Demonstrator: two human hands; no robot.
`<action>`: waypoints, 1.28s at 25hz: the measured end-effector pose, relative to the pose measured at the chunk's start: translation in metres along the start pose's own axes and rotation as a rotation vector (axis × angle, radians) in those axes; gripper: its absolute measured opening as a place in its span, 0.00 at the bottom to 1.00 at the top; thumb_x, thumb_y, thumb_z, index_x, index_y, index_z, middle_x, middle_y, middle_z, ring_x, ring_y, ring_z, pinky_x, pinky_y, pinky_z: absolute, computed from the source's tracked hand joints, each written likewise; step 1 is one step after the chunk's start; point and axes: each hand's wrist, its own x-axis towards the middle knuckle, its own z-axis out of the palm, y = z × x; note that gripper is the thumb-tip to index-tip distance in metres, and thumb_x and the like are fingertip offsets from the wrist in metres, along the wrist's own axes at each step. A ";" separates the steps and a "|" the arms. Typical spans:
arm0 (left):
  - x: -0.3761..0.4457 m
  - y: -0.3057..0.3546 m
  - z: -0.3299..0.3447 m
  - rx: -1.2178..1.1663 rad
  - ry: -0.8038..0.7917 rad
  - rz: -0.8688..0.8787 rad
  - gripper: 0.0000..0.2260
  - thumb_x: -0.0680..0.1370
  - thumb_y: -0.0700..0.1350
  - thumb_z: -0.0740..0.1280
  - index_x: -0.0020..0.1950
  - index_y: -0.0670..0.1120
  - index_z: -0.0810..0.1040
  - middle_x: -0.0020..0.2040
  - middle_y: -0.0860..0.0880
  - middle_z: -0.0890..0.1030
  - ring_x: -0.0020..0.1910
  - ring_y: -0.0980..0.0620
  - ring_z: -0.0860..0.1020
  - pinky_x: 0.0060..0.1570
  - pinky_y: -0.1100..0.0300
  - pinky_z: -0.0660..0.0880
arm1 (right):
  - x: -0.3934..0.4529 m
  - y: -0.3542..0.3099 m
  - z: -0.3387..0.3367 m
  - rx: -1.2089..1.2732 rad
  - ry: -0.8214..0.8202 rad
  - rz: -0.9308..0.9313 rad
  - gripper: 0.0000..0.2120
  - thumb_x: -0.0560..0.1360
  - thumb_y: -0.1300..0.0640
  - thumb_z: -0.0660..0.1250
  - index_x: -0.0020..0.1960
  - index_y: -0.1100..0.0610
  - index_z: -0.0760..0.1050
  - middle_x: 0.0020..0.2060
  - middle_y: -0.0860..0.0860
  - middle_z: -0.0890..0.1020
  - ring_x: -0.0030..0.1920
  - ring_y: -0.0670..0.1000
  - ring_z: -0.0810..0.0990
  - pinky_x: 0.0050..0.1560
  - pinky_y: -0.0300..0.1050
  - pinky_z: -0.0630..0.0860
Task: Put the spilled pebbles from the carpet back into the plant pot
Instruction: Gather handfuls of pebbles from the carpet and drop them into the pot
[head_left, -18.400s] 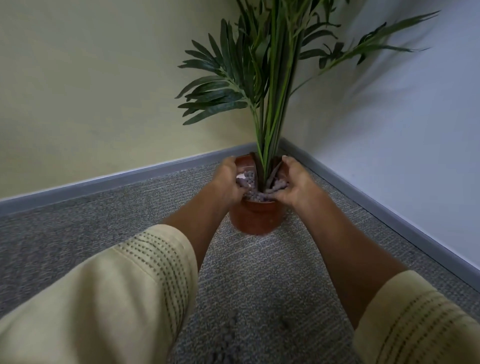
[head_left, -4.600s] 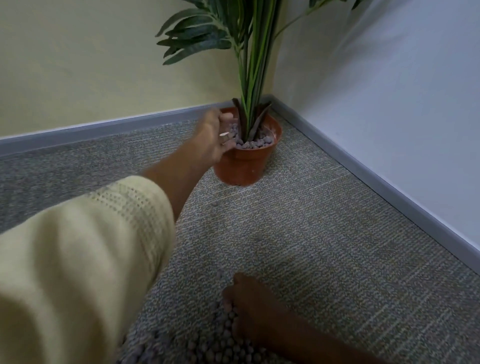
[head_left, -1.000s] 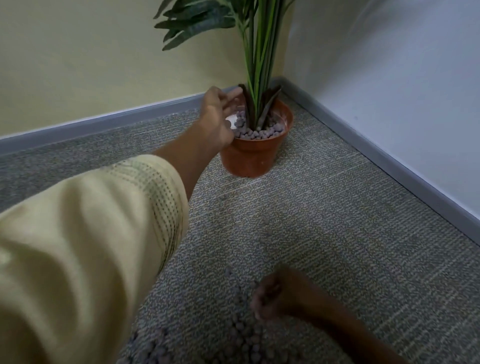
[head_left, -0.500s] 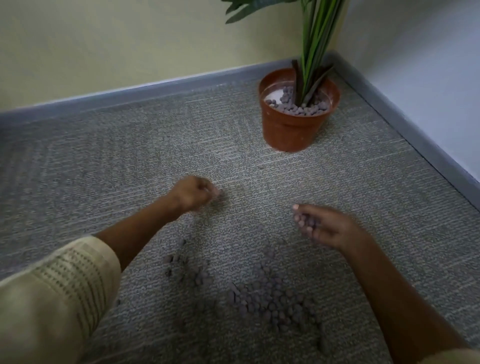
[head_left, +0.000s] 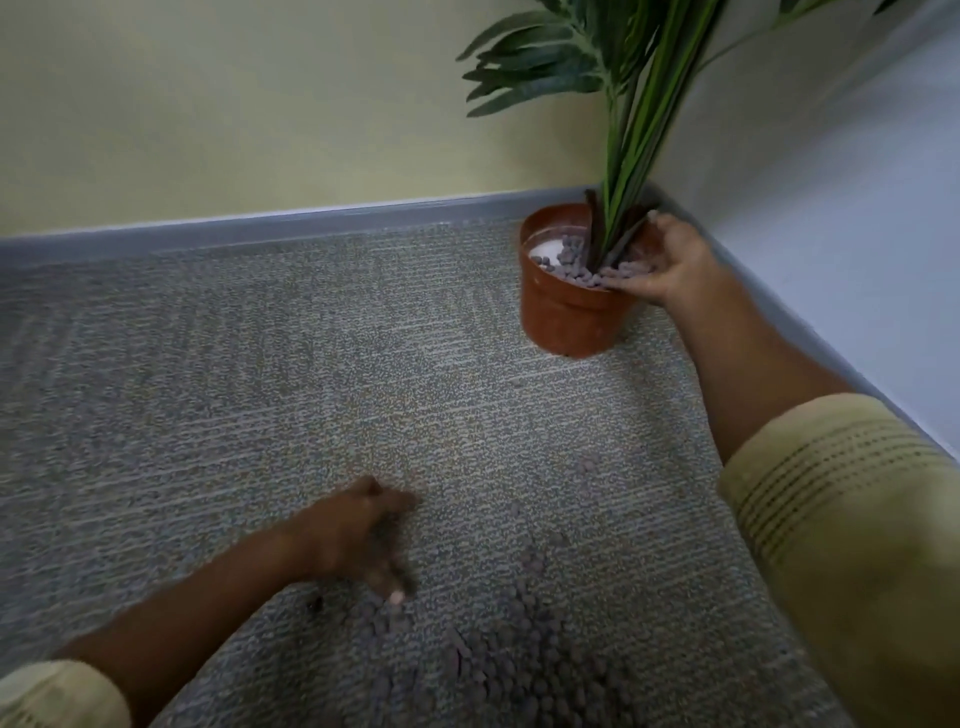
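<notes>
Pebbles lie spilled on the near carpet, more already in the plant pot.

Nearest, the loose pile spreads across the grey floor covering. At its left edge the left hand reaches down, fingers spread loosely and touching the stones, blurred, gripping nothing I can make out. Farther off in the right corner, the right hand cups over the terracotta rim, fingers lightly bent against the stones inside beside the green plant.
</notes>
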 end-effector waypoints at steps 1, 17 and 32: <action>-0.002 -0.003 0.003 0.005 -0.016 0.012 0.48 0.61 0.61 0.77 0.76 0.55 0.57 0.70 0.49 0.62 0.71 0.50 0.65 0.70 0.62 0.63 | -0.001 0.000 0.001 -0.011 -0.026 0.005 0.16 0.78 0.50 0.60 0.61 0.59 0.73 0.67 0.60 0.72 0.67 0.61 0.71 0.66 0.61 0.67; -0.015 0.063 0.084 -0.072 0.241 -0.172 0.49 0.57 0.47 0.81 0.72 0.51 0.59 0.65 0.41 0.59 0.62 0.39 0.72 0.62 0.51 0.73 | -0.117 0.148 -0.110 -1.296 -0.432 0.119 0.16 0.70 0.65 0.72 0.56 0.58 0.76 0.46 0.58 0.81 0.41 0.53 0.81 0.39 0.43 0.80; 0.010 0.069 0.073 -0.318 0.282 0.061 0.07 0.67 0.36 0.73 0.42 0.47 0.85 0.38 0.51 0.79 0.35 0.55 0.79 0.34 0.72 0.72 | -0.128 0.198 -0.121 -1.842 -0.658 -0.260 0.27 0.64 0.56 0.76 0.61 0.46 0.74 0.50 0.49 0.67 0.53 0.49 0.70 0.53 0.46 0.73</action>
